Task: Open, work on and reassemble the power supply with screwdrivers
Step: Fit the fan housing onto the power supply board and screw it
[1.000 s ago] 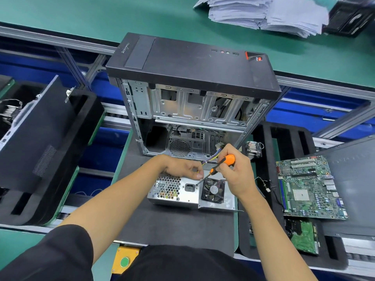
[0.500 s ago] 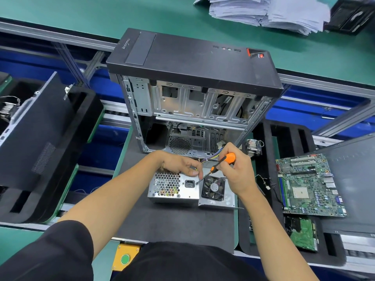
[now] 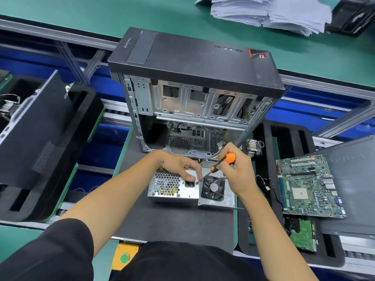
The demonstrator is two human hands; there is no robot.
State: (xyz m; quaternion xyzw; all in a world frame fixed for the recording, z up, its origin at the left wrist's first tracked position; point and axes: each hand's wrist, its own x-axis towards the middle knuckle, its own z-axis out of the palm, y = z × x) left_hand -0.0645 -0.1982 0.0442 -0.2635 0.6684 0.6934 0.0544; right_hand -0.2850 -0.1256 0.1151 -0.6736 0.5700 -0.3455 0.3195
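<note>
The right hand (image 3: 236, 173) grips the orange handle of a screwdriver (image 3: 220, 164), fingers curled around it. The shaft goes down and to the left from this grip, and its tip meets the top face of the supply (image 3: 172, 186) just beside the black socket, at the corner near the fan (image 3: 213, 188). The left hand (image 3: 179, 166) rests on the supply on the other side of the tip; its forefinger and thumb bend down toward the tip, very close to it, but I cannot tell if they pinch something small there or only touch the metal.

The supply lies on a dark mat (image 3: 172, 224), directly under both hands. The fan sits in an open metal cover (image 3: 228, 201), just below the right hand and touching the right side of the supply. A bundle of coloured wires (image 3: 209, 158) passes between the two hands, behind the screwdriver.

Behind the hands stands an open PC case (image 3: 194, 82), its inside facing the person. To the right of the gripping hand, apart from it, a motherboard (image 3: 308, 185) lies on a black foam tray (image 3: 284, 138). Far behind, a pile of papers (image 3: 263, 13) lies on the green table (image 3: 81, 17).
</note>
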